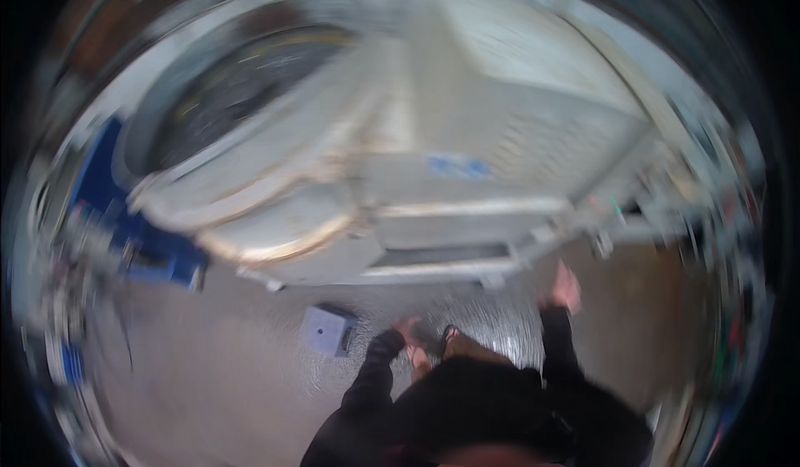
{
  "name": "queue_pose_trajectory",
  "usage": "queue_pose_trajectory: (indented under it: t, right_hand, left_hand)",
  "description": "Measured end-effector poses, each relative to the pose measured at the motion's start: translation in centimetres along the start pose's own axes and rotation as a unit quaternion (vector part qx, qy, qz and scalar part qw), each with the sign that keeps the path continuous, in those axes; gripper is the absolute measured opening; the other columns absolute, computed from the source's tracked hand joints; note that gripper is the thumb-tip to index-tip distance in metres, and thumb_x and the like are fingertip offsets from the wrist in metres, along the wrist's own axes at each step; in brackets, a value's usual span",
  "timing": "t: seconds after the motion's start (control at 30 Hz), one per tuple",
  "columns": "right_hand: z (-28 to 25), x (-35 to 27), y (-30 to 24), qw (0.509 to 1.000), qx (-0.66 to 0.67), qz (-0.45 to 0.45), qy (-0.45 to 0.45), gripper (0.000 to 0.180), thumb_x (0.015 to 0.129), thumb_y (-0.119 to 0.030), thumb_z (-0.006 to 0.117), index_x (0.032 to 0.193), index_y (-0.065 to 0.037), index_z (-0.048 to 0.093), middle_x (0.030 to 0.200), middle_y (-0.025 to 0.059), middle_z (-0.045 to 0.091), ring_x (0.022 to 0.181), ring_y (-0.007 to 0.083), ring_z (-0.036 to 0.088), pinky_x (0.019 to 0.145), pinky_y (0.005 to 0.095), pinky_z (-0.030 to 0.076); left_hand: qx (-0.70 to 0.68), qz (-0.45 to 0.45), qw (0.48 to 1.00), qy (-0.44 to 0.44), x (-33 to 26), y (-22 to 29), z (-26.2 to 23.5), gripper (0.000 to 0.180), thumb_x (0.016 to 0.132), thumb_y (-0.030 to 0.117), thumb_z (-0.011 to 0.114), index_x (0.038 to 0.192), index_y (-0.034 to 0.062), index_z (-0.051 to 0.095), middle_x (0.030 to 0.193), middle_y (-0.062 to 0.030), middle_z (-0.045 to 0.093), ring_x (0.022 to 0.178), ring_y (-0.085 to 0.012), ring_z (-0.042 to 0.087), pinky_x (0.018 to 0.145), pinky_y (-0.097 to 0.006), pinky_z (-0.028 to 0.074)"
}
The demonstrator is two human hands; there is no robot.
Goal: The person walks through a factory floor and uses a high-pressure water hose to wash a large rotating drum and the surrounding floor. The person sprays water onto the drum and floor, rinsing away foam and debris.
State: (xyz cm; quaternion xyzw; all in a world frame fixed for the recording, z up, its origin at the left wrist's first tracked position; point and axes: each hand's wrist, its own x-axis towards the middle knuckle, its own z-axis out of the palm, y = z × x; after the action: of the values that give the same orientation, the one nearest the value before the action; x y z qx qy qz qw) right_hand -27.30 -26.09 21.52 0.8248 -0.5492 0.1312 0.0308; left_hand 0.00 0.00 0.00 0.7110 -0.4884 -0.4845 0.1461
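My left hand (407,329) hangs low in front of my body, above my feet, near a small pale lilac stool (325,331). Blur smears its fingers, and no held thing shows in it. Farther right, my right hand (565,289) reaches forward with its fingers stretched out and nothing visible in it. It is close to the lower right front of a large whitish machine (533,159), apart from it as far as the blur shows. The machine's round door (292,209) stands ajar at its left, beside a wide dark round opening (242,92).
A blue object (158,250) stands left of the machine. Blurred shelves or equipment line the left and right rims. The grey-brown floor (217,359) looks wet and shiny around my feet (450,335), which are in open footwear. Along the machine's base runs a dark slot (442,255).
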Motion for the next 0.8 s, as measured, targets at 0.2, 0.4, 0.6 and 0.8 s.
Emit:
queue_pose_trajectory:
  t: [0.2,0.4,0.6,0.8]
  right_hand:
    - [5.1,-3.7,-1.1,0.996,0.078,0.027,-0.028,0.086,0.055,-0.022,0.073,0.131,-0.029,0.032,0.135,0.0097,0.028,0.129,0.0324,0.020,0.095,0.0686,0.011]
    - [3.1,-12.1,14.9,0.927,0.053,0.366,-0.060,0.096,0.050,-0.015,0.077,0.131,-0.033,0.029,0.136,0.0084,0.026,0.129,0.0336,0.018,0.094,0.0688,0.013]
    - [-10.3,-29.8,42.6,0.899,-0.107,0.325,0.273,0.087,0.049,-0.024,0.077,0.127,-0.013,0.041,0.116,0.0205,0.049,0.106,0.0371,0.048,0.090,0.0438,0.040]
    - [-14.2,-49.6,59.3,0.826,-0.231,0.431,0.282,0.067,0.056,-0.044,0.073,0.119,-0.029,0.053,0.116,0.0225,0.050,0.103,0.0368,0.050,0.086,0.0450,0.041]
  left_hand:
    - [0.028,0.084,0.967,-0.239,1.3,2.3,4.7,0.081,0.064,0.041,0.072,0.130,0.0110,0.037,0.124,-0.0177,0.047,0.114,-0.0335,0.045,0.095,-0.040,0.036]
    - [0.188,0.041,0.917,-0.350,1.3,2.1,14.6,0.067,0.070,0.036,0.067,0.126,0.0102,0.042,0.120,-0.0178,0.050,0.112,-0.0328,0.047,0.093,-0.039,0.038]
    - [0.321,0.213,0.878,-0.284,12.3,13.0,28.1,0.054,0.076,0.031,0.061,0.122,0.0093,0.047,0.116,-0.0179,0.053,0.109,-0.0321,0.049,0.091,-0.038,0.039]
    - [0.030,0.104,0.989,-0.099,7.5,30.8,33.3,0.030,0.082,0.019,0.055,0.111,0.0102,0.056,0.105,-0.0132,0.061,0.098,-0.0255,0.058,0.084,-0.032,0.045]
